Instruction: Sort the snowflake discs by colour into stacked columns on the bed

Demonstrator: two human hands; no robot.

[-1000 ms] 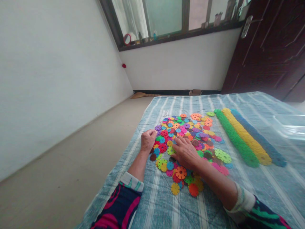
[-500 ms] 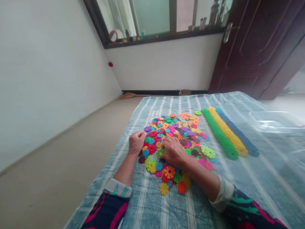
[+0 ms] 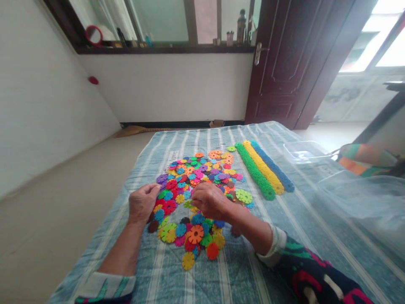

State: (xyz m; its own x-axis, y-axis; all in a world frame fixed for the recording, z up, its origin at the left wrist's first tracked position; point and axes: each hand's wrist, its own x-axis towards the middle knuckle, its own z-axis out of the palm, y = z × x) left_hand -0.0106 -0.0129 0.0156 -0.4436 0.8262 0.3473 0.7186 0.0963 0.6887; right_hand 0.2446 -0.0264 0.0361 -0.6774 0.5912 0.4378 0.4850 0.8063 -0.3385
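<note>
A pile of colourful notched plastic flower discs [image 3: 195, 233] is spread over the striped bedspread. My left hand [image 3: 144, 203] is at the left edge of the pile, beside a purple disc [image 3: 161, 178]. Its thumb and fingers are pressed together; whatever is between them is hidden. Over the middle of the pile, my right hand [image 3: 211, 200] has its fingers curled in. A lime green disc [image 3: 188, 204] shows just below its fingertips, and I cannot make out what the fingers hold.
Green [image 3: 255, 173], yellow [image 3: 263, 166] and blue [image 3: 274, 166] rows of stacked discs lie right of the pile. Farther right are a clear plastic box [image 3: 305, 153] and a translucent plastic bag [image 3: 363, 194]. The striped bedspread [image 3: 164, 278] drops off at the left.
The view has swung to the right, so the scene sits farther left. My right hand's fingers are drawn in more above the lime green disc. My left hand stays at the pile's left edge.
</note>
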